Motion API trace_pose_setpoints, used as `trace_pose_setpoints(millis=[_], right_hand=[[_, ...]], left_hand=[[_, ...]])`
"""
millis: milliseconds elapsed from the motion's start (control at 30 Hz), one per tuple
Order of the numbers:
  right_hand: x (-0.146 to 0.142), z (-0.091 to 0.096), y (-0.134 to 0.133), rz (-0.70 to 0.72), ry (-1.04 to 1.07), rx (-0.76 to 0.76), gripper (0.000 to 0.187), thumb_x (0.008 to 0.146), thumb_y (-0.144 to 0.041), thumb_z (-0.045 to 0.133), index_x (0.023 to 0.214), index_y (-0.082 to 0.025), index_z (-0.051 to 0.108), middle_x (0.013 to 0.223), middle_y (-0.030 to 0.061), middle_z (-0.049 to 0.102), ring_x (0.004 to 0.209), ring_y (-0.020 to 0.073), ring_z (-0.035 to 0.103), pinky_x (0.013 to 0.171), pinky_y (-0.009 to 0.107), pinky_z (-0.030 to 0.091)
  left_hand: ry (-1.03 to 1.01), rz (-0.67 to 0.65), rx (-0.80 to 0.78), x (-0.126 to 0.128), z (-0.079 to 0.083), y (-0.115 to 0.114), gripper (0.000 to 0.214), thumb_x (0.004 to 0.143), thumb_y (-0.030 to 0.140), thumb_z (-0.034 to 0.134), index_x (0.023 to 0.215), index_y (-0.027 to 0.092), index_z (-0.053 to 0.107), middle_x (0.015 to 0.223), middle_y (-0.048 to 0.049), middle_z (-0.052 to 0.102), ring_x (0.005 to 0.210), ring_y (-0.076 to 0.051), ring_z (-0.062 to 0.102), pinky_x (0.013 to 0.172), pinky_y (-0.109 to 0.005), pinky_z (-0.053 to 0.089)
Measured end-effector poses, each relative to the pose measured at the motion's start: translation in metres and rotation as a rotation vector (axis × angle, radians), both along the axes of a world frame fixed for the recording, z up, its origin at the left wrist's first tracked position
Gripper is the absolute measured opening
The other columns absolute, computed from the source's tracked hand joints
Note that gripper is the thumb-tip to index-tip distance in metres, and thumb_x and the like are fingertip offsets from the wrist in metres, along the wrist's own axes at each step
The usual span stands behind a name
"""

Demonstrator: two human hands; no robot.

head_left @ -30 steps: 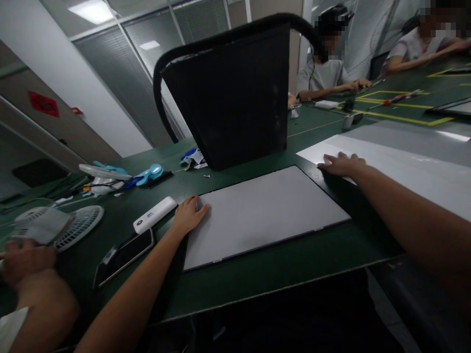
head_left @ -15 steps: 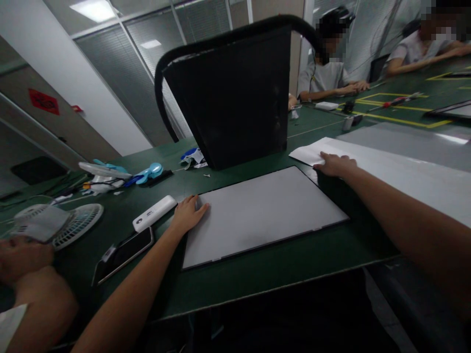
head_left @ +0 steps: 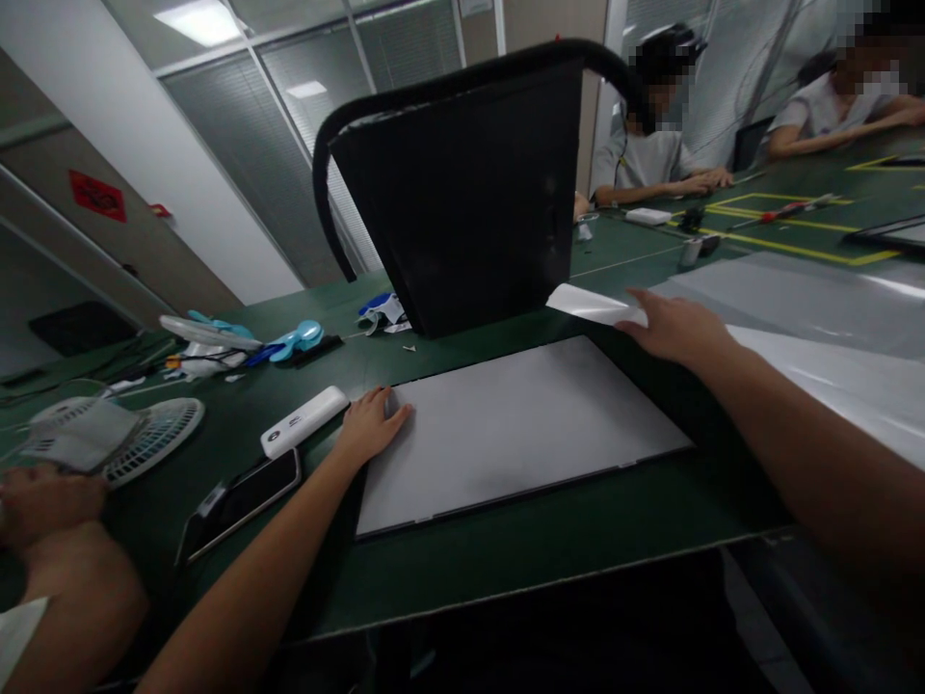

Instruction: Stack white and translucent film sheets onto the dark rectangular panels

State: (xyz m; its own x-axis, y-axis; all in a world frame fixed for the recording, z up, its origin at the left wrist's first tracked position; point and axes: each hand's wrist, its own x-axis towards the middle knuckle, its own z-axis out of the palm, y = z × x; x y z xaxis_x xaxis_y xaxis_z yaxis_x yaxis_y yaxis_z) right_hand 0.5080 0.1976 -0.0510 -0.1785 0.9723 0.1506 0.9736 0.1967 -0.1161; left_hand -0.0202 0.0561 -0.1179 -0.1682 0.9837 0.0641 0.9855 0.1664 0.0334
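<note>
1. The black hood [head_left: 469,193] stands just behind the grey panel [head_left: 506,424], blocking any reach straight ahead.
2. The power bank [head_left: 303,420] and phone [head_left: 242,501] crowd the panel's left side.
3. Bare tabletop [head_left: 520,549] lies open along the near edge.

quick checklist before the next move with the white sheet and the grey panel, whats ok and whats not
1. Left hand steadying the flat grey rectangular panel: ok, it rests on the panel's left edge.
2. Right hand gripping the thin white sheet: ok, fingers lie on its lifted corner; how firm the grip is, cannot tell.
3. Panel lying flat on the green table: ok.
4. Panel surface free of objects: ok, nothing lies on it.
5. Room behind the panel: not ok, the tall black hood stands close to its far edge.
6. Left side: not ok, the white bar-shaped device lies right by the left hand.
</note>
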Motion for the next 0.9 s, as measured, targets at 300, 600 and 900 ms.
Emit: trace_pose_setpoints(millis=[300, 600, 900], right_hand=[[-0.092, -0.015, -0.076, 0.820, 0.097, -0.334, 0.060, 0.100, -0.063, 0.059, 0.152, -0.034, 0.063, 0.152, 0.0004, 0.060, 0.138, 0.0281, 0.058, 0.121, 0.049, 0.047], [-0.095, -0.009, -0.085, 0.823, 0.295, -0.405, 0.079, 0.099, -0.077, 0.054, 0.168, -0.040, 0.041, 0.169, -0.0026, 0.040, 0.152, 0.0297, 0.044, 0.130, 0.049, 0.037], [-0.019, -0.026, -0.004, -0.119, 0.135, -0.095, 0.111, 0.100, -0.078, 0.041, 0.163, 0.011, 0.027, 0.152, 0.0453, 0.040, 0.137, 0.0627, 0.044, 0.107, 0.080, 0.039]], left_hand=[[-0.086, 0.022, 0.067, 0.001, 0.004, -0.001, 0.070, 0.108, 0.055, 0.030, 0.152, 0.007, 0.055, 0.158, -0.0202, 0.056, 0.149, -0.033, 0.052, 0.125, -0.046, 0.037], [-0.044, -0.012, 0.051, 0.001, 0.005, -0.002, 0.069, 0.106, 0.057, 0.044, 0.153, 0.008, 0.055, 0.159, -0.0203, 0.056, 0.148, -0.033, 0.053, 0.125, -0.046, 0.038], [-0.056, 0.005, 0.044, 0.001, 0.007, -0.003, 0.074, 0.105, 0.062, 0.046, 0.156, 0.008, 0.052, 0.159, -0.0206, 0.055, 0.147, -0.035, 0.054, 0.124, -0.046, 0.038]])
